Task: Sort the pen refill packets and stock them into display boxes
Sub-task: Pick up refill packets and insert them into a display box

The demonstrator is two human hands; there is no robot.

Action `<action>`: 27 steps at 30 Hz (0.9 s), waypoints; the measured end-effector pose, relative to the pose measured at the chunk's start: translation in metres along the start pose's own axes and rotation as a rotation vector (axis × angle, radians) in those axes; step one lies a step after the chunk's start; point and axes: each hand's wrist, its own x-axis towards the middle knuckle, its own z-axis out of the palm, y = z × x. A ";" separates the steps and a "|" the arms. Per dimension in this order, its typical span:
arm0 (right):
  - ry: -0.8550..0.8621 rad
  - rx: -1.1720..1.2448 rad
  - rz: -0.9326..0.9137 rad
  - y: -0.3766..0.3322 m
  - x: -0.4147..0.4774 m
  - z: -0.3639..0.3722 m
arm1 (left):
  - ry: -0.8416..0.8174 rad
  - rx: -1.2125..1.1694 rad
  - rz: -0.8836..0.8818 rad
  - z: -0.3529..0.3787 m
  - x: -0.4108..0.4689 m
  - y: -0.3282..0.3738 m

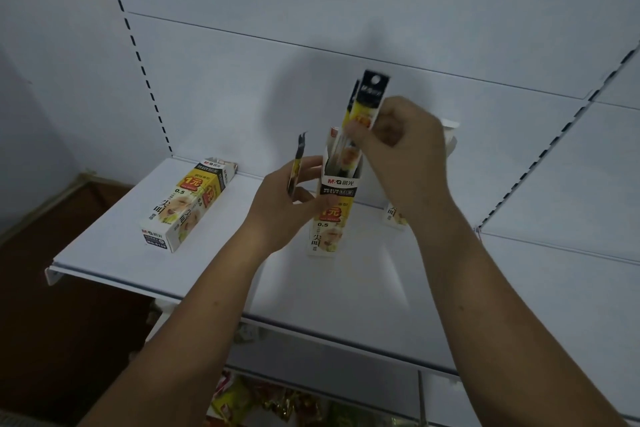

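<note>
An upright white and yellow display box (330, 215) stands on the white shelf (114, 253), with several refill packets sticking out of its open top. My left hand (287, 208) grips the box near its top and also pinches one thin packet (297, 163) edge-on beside it. My right hand (398, 152) pinches a yellow and black packet (369, 97) that stands tall above the box mouth. A second box (188, 203) lies on its side at the left of the shelf. A third box (396, 215) is mostly hidden behind my right wrist.
The white back panel (311, 28) with slotted uprights rises close behind the boxes. The shelf's front edge runs below my forearms. Beneath it, a lower shelf holds colourful snack packets (263, 399). Brown floor (52, 322) lies to the left.
</note>
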 end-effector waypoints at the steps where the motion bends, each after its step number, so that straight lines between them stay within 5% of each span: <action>1: -0.061 -0.053 0.008 0.004 -0.004 0.003 | -0.002 -0.006 -0.001 0.000 0.000 0.000; 4: -0.175 -0.146 0.033 0.011 -0.013 0.007 | -0.002 -0.017 0.010 -0.002 -0.001 -0.001; 12: 0.033 -0.106 -0.121 0.014 -0.028 0.007 | 0.035 0.077 -0.012 -0.001 -0.005 -0.005; 17: 0.004 0.076 -0.050 0.013 -0.051 0.006 | 0.084 -0.398 -0.232 -0.010 -0.016 0.008; 22: -0.200 0.216 0.193 0.002 -0.068 0.015 | -0.118 -0.221 -0.033 -0.019 -0.031 0.021; 27: -0.242 0.364 0.270 -0.008 -0.069 0.022 | -0.264 -0.019 -0.042 -0.016 -0.032 0.043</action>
